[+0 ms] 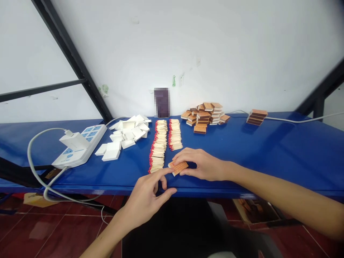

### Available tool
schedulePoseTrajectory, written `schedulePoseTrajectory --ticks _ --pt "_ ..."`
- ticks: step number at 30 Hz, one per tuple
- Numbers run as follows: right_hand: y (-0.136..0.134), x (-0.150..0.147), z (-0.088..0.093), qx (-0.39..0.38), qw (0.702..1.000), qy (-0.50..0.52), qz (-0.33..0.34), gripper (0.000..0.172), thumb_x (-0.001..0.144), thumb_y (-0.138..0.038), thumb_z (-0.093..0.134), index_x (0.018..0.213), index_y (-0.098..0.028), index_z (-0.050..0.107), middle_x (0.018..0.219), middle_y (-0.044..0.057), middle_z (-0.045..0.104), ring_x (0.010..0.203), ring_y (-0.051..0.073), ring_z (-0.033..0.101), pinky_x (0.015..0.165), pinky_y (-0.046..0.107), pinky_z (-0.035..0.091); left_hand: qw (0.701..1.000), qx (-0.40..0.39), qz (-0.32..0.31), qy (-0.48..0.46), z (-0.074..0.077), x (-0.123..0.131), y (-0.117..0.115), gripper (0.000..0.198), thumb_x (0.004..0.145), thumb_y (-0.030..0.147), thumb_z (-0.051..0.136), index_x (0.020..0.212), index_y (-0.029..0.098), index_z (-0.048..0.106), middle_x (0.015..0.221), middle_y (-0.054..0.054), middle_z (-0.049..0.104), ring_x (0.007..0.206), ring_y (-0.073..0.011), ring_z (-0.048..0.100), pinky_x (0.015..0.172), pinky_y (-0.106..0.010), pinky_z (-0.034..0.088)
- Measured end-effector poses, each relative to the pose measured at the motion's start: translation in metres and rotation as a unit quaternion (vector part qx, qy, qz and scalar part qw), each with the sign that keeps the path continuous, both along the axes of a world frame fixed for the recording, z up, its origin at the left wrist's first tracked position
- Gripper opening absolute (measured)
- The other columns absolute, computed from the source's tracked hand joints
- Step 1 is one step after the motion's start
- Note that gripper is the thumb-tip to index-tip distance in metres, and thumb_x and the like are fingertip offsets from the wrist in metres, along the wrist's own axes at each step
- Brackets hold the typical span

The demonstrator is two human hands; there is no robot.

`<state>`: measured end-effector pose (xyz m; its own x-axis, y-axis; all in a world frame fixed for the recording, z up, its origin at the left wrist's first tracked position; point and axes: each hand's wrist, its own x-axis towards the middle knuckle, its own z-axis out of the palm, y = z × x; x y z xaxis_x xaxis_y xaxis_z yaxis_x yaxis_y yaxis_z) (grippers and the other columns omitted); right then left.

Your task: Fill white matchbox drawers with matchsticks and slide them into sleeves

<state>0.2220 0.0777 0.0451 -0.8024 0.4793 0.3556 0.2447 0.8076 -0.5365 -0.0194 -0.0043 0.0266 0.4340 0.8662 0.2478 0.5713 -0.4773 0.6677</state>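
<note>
My right hand (202,164) rests on the blue table (268,154) near its front edge, its fingers closed on a small orange matchbox (178,167). My left hand (150,195) hovers just in front of the edge, its index finger stretched out and touching the matchbox's left end, the other fingers curled and the thumb apart. Right behind the box lie two long rows of red-tipped matches (158,144), running away from me. The hands are close together.
Loose white inner trays (124,136) lie in a heap at the left. A white power strip (80,143) with a plugged adapter and cable sits further left. Orange matchboxes (205,116) are piled at the back, a small stack (256,116) to the right. A black frame strut crosses the wall.
</note>
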Motion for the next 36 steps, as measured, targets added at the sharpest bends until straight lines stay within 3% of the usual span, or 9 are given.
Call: schedulePoseTrajectory --ticks 5,9,11,13,16,18,21,29,36 --pt "-0.003 -0.001 -0.001 0.021 1.0 -0.002 0.023 0.031 0.089 -0.026 0.068 0.119 -0.02 0.064 0.124 0.009 0.067 0.116 0.02 0.061 0.1 0.036 0.049 1.0 0.015 -0.007 0.001 -0.003 0.0 0.001 0.025 0.096 0.03 0.057 0.12 0.024 0.061 0.07 0.006 0.053 0.054 -0.0077 0.039 0.054 -0.019 0.036" --pt "0.001 0.01 0.013 0.114 0.993 0.011 0.024 0.026 0.095 -0.023 0.059 0.12 -0.019 0.064 0.128 0.011 0.066 0.121 0.02 0.059 0.103 0.038 0.049 1.0 0.004 -0.006 -0.026 -0.001 -0.003 0.003 0.029 0.096 0.032 0.056 0.122 0.021 0.059 0.066 0.006 0.05 0.051 -0.0074 0.039 0.049 -0.018 0.035" --pt "0.014 0.033 0.029 0.167 0.985 0.022 -0.038 0.026 0.096 -0.024 0.057 0.121 -0.022 0.065 0.126 0.008 0.068 0.121 0.021 0.059 0.104 0.042 0.048 0.999 -0.012 -0.001 -0.043 0.001 -0.006 0.005 0.029 0.096 0.034 0.055 0.121 0.02 0.059 0.065 0.006 0.05 0.051 -0.0077 0.041 0.048 -0.018 0.035" --pt "0.034 0.072 0.046 0.211 0.962 0.04 -0.166 0.028 0.095 -0.028 0.057 0.122 -0.025 0.064 0.128 0.006 0.067 0.119 0.023 0.06 0.105 0.046 0.047 0.999 -0.017 -0.001 -0.045 0.003 -0.007 0.006 0.027 0.096 0.035 0.055 0.118 0.02 0.061 0.064 0.006 0.05 0.052 -0.0082 0.043 0.049 -0.018 0.036" --pt "0.073 0.152 0.059 0.253 0.89 0.04 -0.377 0.031 0.092 -0.035 0.059 0.12 -0.023 0.066 0.127 0.008 0.066 0.119 0.027 0.059 0.105 0.045 0.043 1.0 0.0 -0.002 -0.03 0.002 -0.006 0.007 0.022 0.096 0.035 0.055 0.11 0.021 0.065 0.064 0.005 0.051 0.053 -0.0085 0.045 0.051 -0.019 0.038" --pt "0.094 0.205 0.055 0.277 0.819 0.066 -0.498 0.032 0.091 -0.039 0.057 0.115 -0.021 0.067 0.118 0.01 0.069 0.113 0.028 0.06 0.102 0.043 0.043 1.0 0.015 0.003 -0.023 -0.001 -0.004 0.007 0.02 0.096 0.035 0.055 0.105 0.021 0.066 0.062 0.005 0.051 0.052 -0.0088 0.045 0.052 -0.019 0.039" --pt "0.11 0.261 0.035 0.278 0.772 0.09 -0.565 0.033 0.091 -0.035 0.049 0.115 -0.018 0.065 0.117 0.016 0.068 0.111 0.032 0.059 0.095 0.05 0.045 0.999 0.038 0.011 -0.019 -0.003 -0.001 0.007 0.019 0.096 0.034 0.055 0.101 0.021 0.067 0.061 0.005 0.051 0.052 -0.0091 0.046 0.051 -0.019 0.039" --pt "0.128 0.294 -0.006 0.226 0.807 -0.019 -0.545 0.037 0.089 -0.036 0.047 0.116 -0.017 0.063 0.117 0.016 0.067 0.11 0.03 0.059 0.1 0.05 0.042 0.995 0.1 0.014 -0.009 -0.004 -0.001 0.004 0.013 0.095 0.028 0.056 0.097 0.021 0.067 0.06 0.006 0.054 0.05 -0.0085 0.048 0.052 -0.018 0.039" --pt "0.134 0.293 -0.012 0.2 0.788 -0.059 -0.58 0.034 0.091 -0.036 0.043 0.114 -0.022 0.064 0.116 0.012 0.068 0.109 0.032 0.058 0.096 0.051 0.043 0.991 0.131 0.003 -0.02 -0.007 -0.003 0.005 0.009 0.095 0.025 0.057 0.098 0.023 0.066 0.062 0.007 0.057 0.051 -0.0078 0.049 0.052 -0.017 0.04"
